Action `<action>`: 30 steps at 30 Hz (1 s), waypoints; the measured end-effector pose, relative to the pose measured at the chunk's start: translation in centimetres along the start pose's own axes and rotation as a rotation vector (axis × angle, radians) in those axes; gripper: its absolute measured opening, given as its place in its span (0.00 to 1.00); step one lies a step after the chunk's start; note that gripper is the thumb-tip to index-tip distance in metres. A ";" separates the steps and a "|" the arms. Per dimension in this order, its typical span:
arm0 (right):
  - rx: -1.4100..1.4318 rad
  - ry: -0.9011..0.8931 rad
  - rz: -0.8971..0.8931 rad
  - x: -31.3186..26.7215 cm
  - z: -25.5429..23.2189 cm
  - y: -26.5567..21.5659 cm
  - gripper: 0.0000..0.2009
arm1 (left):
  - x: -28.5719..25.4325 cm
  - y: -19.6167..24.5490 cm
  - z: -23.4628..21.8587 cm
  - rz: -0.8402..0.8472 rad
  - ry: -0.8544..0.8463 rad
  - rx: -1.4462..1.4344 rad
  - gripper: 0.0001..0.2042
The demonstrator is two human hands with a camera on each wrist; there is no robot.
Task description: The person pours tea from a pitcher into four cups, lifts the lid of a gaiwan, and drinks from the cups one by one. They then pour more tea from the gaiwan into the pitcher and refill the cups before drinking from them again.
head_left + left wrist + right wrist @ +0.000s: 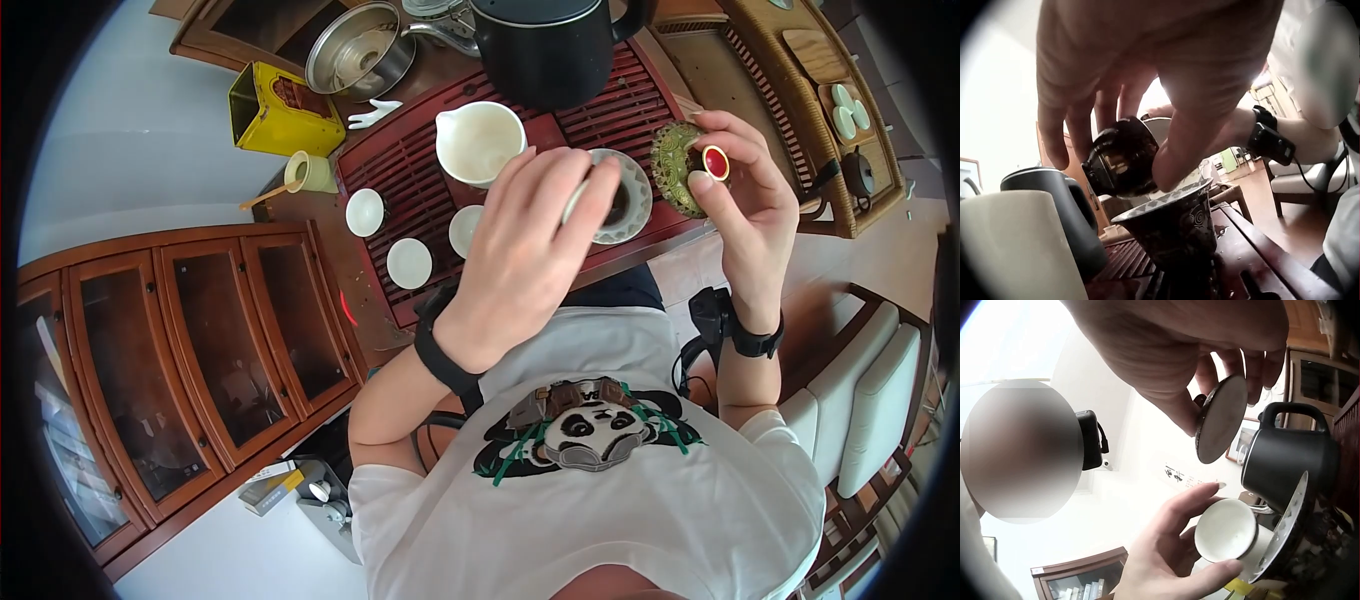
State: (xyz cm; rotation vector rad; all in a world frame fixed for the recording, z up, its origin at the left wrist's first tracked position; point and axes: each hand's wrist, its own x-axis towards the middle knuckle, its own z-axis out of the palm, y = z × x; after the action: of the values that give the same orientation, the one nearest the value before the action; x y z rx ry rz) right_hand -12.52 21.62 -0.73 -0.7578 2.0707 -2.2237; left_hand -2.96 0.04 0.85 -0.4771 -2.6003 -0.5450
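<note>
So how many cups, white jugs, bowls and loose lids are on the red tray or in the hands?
Cups: 4 showing (3 on tray, 1 in left hand)
White jugs: 1
Bowls: 1
Loose lids: 1, right hand
Total: 7

Glaze and embossing in my grasp
The lid (672, 175) I hold looks rough with green-gold embossing, its underside smooth; my cup (1124, 159) is glossy and dark outside. By the near edge of the tray (625, 105), seemingly glossy slatted wood, my ceramic-looking bowl (1175, 234) bears scrollwork. The far edge carries a matt black kettle (545, 60), near a smooth ceramic pitcher (480, 140).
</note>
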 end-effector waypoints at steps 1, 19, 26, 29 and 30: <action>-0.004 0.001 0.010 0.0 0.2 0.0 0.15 | -0.3 -0.1 -0.4 -0.005 0.003 0.000 0.30; -0.405 -0.164 -0.019 -1.5 4.0 3.3 0.14 | -4.9 -10.2 -5.8 -0.550 -0.137 -0.002 0.25; -0.351 -0.144 0.016 -1.8 4.4 3.8 0.16 | -5.0 -11.0 -4.8 -0.550 -0.140 -0.032 0.26; -0.289 -0.146 0.023 -1.9 4.6 4.0 0.19 | -5.0 -11.3 -4.5 -0.561 -0.186 -0.027 0.26; -0.225 -0.127 0.044 -1.9 4.8 4.1 0.21 | -4.9 -11.3 -4.6 -0.575 -0.199 -0.041 0.27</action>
State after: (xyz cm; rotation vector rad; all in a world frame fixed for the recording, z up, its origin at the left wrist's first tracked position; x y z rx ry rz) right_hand -10.46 17.21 -5.15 -0.8324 2.2747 -1.8878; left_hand -1.88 -12.94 -1.07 0.2361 -2.9184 -0.7634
